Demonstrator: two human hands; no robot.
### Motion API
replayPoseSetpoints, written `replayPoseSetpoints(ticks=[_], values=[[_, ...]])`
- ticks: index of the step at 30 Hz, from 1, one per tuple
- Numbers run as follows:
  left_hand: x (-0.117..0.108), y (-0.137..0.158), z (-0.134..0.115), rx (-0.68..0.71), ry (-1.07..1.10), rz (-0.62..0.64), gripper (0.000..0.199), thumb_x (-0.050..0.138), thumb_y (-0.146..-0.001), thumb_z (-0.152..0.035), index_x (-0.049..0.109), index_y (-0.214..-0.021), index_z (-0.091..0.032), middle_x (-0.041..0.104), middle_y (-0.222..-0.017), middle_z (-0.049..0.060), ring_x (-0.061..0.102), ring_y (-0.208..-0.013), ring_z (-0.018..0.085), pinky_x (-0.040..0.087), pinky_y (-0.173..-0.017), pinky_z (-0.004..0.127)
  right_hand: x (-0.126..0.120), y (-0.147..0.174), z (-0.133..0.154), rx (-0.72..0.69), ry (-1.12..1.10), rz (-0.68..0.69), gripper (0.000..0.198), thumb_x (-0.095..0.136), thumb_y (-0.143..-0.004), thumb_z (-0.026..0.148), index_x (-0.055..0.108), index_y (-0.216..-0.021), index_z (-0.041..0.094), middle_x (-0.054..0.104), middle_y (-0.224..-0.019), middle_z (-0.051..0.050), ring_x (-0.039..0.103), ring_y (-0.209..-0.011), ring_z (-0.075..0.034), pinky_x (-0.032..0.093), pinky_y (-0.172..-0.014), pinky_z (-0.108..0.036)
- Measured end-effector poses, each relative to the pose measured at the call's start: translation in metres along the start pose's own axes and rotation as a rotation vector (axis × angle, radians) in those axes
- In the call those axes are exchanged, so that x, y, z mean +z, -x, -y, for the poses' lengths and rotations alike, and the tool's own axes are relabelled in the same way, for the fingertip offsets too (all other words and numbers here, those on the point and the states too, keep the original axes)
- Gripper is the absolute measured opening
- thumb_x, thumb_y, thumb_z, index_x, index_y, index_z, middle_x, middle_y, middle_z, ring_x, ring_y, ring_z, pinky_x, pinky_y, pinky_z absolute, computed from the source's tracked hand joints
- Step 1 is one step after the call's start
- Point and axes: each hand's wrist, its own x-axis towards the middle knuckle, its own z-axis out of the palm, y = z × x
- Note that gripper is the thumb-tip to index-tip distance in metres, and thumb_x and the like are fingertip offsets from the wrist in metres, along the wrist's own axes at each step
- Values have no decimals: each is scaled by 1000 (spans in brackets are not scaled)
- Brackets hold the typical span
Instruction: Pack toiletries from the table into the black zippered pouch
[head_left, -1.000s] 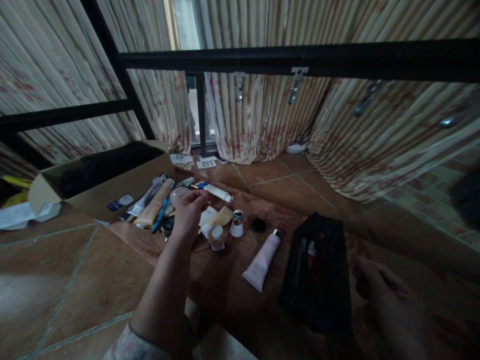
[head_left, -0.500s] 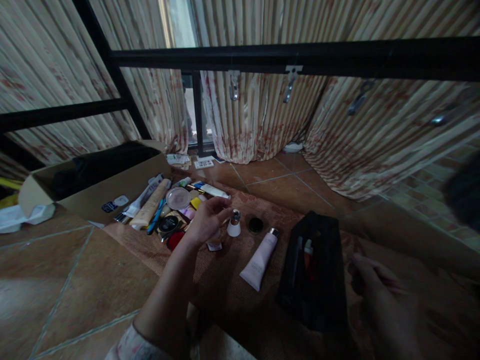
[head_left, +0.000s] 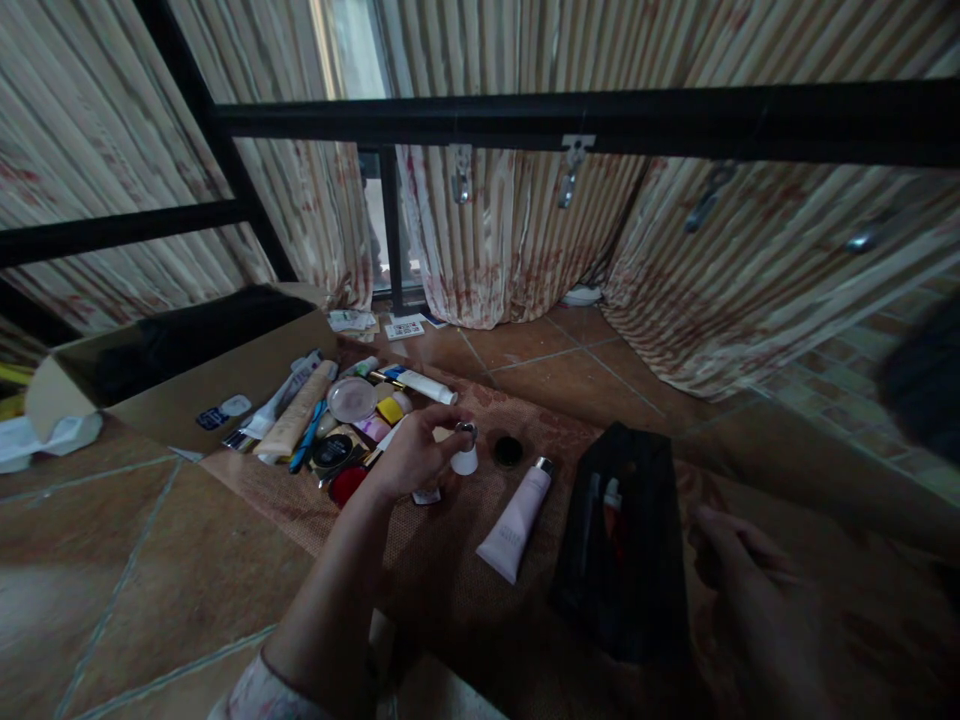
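Looks like a home. Has long flowery curtains hanging well past the left hand, brown floor tiles out to its left, and make-up and squeezy tubes on a cloth close by that hand.

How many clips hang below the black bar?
4, left to right: first clip left of centre, second clip right of centre, third clip farther right, fourth clip rightmost, blurred.

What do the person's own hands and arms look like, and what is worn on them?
The left hand shows no glove or wristband; a pale sleeve with a faint flower-like pattern ends near the elbow. The right hand looks ungloved too; in the dimness, no sleeve can be made out.
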Motion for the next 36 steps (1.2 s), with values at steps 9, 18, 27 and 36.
replayPoseSetpoints(ticks=[9,18,27,36], values=[[0,-1,0,-28,-8,-11,25,67,-78,-31,72,-98,-17,74,-94,5,68,-90,21,50,-86,33,0,-3,-3,3,-23,-18,38,80,-64,51,69,-77,17,49,-57,4,36,-49,-8,24,-40,-20],[2,2,-6,3,-16,-63,18,71,-73,-31,73,-86,-19,70,-88,3,63,-86,20,49,-84,33,2,4,8,-2,-31,-6,36,78,-64,50,66,-72,17,44,-52,6,35,-49,-8,25,-43,-21],[3,0,0,45,-23,-79,17,74,-70,-31,68,-80,-18,67,-88,3,63,-84,20,50,-80,32,2,1,3,-9,-30,-21,35,79,-65,48,68,-75,17,48,-56,5,38,-50,-9,28,-44,-21],[2,3,-7,48,-6,-30,17,73,-72,-33,68,-80,-19,68,-88,3,63,-87,20,49,-84,33,4,4,8,16,-75,-41,36,81,-62,47,68,-75,16,48,-54,5,36,-47,-7,24,-42,-20]])
